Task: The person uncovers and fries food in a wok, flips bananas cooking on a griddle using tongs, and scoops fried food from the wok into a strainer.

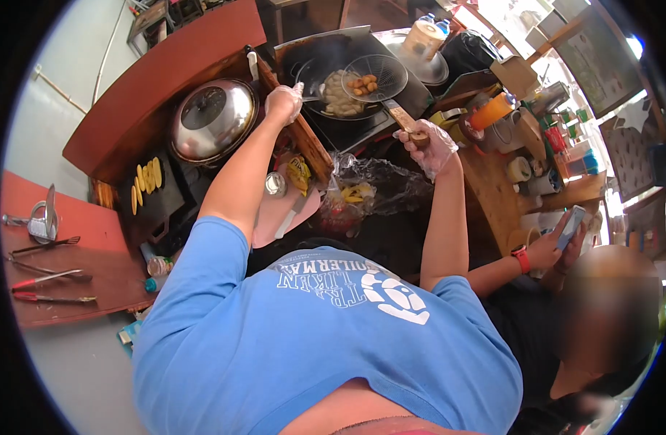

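My right hand, in a clear plastic glove, is closed around the wooden handle of a wire mesh strainer. Several browned pieces of food lie in the strainer, which is over the right side of a dark wok. Many pale, elongated pieces are in the wok beneath it. My left hand, also gloved, closes around a thin metal handle at the wok's left edge. Whether that handle belongs to the wok or to a utensil, I cannot tell.
A large domed lid covers a pan at left. Yellow strips rest on a dark griddle. Tongs lie on the red counter. A knife is on a pink board. At right a person holds a phone.
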`<state>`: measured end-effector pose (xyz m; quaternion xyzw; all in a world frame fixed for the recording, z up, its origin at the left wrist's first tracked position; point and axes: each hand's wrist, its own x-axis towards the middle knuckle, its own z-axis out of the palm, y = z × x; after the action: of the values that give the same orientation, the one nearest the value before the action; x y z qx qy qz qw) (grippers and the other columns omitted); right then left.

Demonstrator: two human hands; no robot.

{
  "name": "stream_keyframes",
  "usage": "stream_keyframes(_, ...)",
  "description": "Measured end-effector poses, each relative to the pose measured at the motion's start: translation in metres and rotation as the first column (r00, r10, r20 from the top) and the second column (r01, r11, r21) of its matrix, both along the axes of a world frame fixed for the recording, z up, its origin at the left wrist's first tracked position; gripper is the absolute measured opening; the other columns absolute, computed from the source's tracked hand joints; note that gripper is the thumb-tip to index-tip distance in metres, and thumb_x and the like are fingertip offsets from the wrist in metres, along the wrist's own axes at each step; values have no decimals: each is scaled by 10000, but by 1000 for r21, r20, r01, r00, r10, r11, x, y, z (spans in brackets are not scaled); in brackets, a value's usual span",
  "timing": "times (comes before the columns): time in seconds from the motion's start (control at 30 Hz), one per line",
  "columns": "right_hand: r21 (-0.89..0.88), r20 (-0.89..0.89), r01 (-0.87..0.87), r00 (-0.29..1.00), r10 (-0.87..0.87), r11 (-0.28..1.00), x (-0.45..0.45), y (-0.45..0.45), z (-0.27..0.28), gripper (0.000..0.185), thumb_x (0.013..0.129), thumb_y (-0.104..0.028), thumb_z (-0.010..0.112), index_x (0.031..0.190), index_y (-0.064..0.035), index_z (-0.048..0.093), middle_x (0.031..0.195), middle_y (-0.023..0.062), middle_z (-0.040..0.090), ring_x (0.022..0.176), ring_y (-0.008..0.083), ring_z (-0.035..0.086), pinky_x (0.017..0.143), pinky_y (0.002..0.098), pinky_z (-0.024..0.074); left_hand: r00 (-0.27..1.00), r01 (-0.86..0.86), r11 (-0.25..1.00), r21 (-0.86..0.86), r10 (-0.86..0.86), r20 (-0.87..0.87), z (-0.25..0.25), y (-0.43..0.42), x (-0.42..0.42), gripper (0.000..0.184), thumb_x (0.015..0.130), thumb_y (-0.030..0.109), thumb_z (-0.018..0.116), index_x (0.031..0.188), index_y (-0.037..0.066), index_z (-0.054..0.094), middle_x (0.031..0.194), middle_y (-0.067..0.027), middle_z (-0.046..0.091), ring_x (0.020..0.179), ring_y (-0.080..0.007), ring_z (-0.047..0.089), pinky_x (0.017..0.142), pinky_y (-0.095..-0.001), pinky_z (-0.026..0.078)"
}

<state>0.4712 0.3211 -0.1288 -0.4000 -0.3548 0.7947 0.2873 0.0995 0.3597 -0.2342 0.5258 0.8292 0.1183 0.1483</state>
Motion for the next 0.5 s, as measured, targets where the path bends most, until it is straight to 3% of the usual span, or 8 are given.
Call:
stream_keyframes(0.03, 2, 4, -7, 1000, 7, 1000, 0, 0, -2, 331, 887, -206, 538, 1062, 75, 543, 816, 90, 611, 569, 95, 514, 380, 176, 356, 998, 56, 994, 90, -53, -31, -4, -4, -5, 637, 980, 518, 389, 938, -47, 679, 954, -239, 682, 952, -379, 655, 850, -422, 518)
stream_keyframes(0.13, -2, -24, -38, 999, 38, 999, 4, -5, -8, 354, 889, -205, 536, 1058, 106, 546, 791, 68, 596, 572, 82, 505, 383, 171, 350, 914, 230, 931, 285, -107, -390, -9, -22, -35, 551, 965, 505, 415, 946, 26, 687, 947, -211, 678, 911, -379, 658, 846, -450, 515)
stream_keyframes(0.2, 1, -60, -52, 997, 52, 999, 8, -10, -8, 362, 887, -199, 534, 1056, 121, 548, 779, 57, 588, 573, 76, 500, 385, 169, 348, 933, 106, 922, 373, 37, -357, 46, -67, -57, 371, 940, 361, 481, 960, 50, 683, 969, -192, 685, 897, -365, 667, 841, -455, 516)
stream_keyframes(0.27, -7, -79, -66, 995, 65, 998, 10, -15, -8, 374, 890, -220, 501, 1073, 98, 572, 798, 40, 613, 594, 77, 510, 408, 172, 339, 795, 125, 940, 316, 95, -599, 40, -87, -113, 311, 934, 271, 493, 1051, 52, 680, 1099, -172, 671, 978, -343, 653, 839, -427, 533)
stream_keyframes(0.33, 4, -67, -45, 997, 46, 999, 5, -20, -9, 384, 889, -228, 504, 1078, 100, 572, 800, 36, 614, 591, 79, 513, 407, 170, 339, 850, -117, 993, -5, 98, -517, 87, -106, -122, 278, 885, 184, 487, 1013, 60, 700, 1161, -140, 659, 1074, -315, 632, 908, -407, 517)
stream_keyframes(0.43, -12, -87, -39, 996, 38, 999, -7, -28, -9, 369, 890, -229, 505, 1064, 88, 580, 805, 43, 619, 586, 82, 519, 402, 175, 346, 883, 4, 1000, 30, 11, -469, 41, -95, -181, 291, 850, 169, 509, 1047, 52, 688, 1166, -174, 648, 1114, -318, 609, 942, -412, 498)
stream_keyframes(0.5, -58, -88, -21, 996, 16, 998, -13, -25, -20, 357, 872, -211, 513, 1060, 89, 563, 801, 52, 612, 572, 83, 514, 387, 172, 352, 891, -15, 999, 44, 34, -453, 38, -83, -191, 288, 851, 165, 510, 1051, 54, 684, 1167, -187, 643, 1112, -329, 607, 944, -418, 494)
